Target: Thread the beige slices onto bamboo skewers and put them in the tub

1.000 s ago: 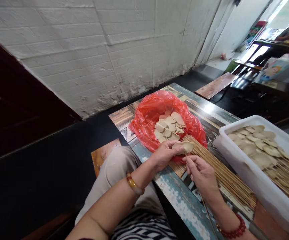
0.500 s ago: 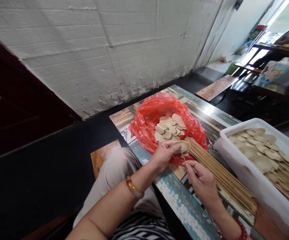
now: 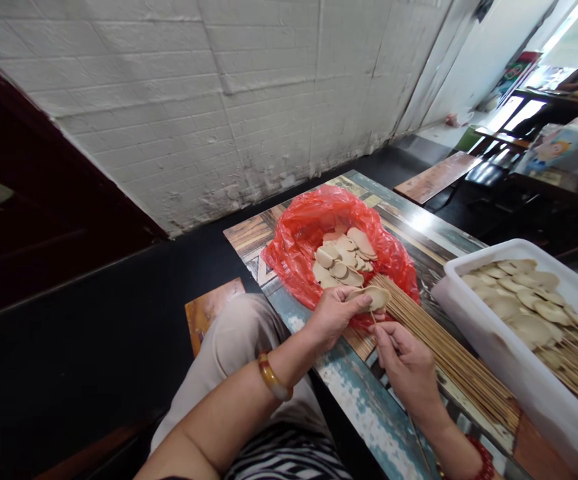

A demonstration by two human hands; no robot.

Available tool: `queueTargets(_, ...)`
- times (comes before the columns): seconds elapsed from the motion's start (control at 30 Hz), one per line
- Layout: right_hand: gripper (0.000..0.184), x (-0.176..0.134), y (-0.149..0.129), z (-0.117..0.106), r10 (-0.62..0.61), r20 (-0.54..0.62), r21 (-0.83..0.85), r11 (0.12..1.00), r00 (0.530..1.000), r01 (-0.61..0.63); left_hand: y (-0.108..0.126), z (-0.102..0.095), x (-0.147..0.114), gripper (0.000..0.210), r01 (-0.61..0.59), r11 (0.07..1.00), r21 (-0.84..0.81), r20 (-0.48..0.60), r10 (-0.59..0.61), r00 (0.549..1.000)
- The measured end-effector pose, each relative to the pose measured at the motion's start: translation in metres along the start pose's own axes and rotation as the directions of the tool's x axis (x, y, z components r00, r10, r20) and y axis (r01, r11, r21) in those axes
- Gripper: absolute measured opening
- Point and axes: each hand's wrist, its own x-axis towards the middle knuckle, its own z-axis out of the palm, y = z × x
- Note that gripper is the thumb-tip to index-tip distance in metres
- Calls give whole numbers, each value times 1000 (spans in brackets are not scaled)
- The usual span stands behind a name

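2 hands [image 3: 336, 315] hold slice [image 3: 379, 298], stick [image 3: 373, 319] near table edge [image 3: 343, 395].

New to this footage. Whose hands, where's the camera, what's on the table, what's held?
There's no machine here: a person works bare-handed. The view comes from a camera worn on that person's head, looking forward and down. The left hand pinches a pale, flat slice; the right hand holds a thin skewer that meets the slice's near edge. On the table lie an open red plastic bag of similar slices and a bundle of skewers; beside them is a white plastic tub holding more slices.
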Motion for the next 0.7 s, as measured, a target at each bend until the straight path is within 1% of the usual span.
queueTargets(0.1, 23, 0, -2, -1, -12, -14, -9, 1000, 1000, 12, -3, 3, -3, 35, -4, 1000, 18, -29, 5, 1000)
queueTargets(0.3, 27, 0, -10, -5, -61, -46, -41, 997, 997, 59, -13, 13, -13, 32, -3, 998, 63, -126, 11, 992)
queueTargets(0.4, 28, -1, -11, -7, -55, -39, 14, 998, 998, 56, -10, 13, -17, 31, -11, 997, 81, -89, 18, 996)
queueTargets(0.47, 27, -1, -10, -7, -12, -29, 91, 996, 1000, 15, -1, 8, -18, 34, -48, 993, 112, -73, 56, 996)
queueTargets(0.57, 27, -1, -7, -6, 75, -30, 223, 973, 997, -66, 20, -10, -16, 39, -143, 971, 193, -150, 173, 973)
queueTargets(0.63, 28, 0, -4, -6, 107, -53, 280, 956, 993, -89, 33, -25, -11, 34, -201, 933, 297, -207, 269, 941)
queueTargets(0.7, 29, 1, -2, -5, 122, -62, 315, 944, 991, -96, 43, -39, -4, 28, -234, 860, 454, -196, 353, 915)
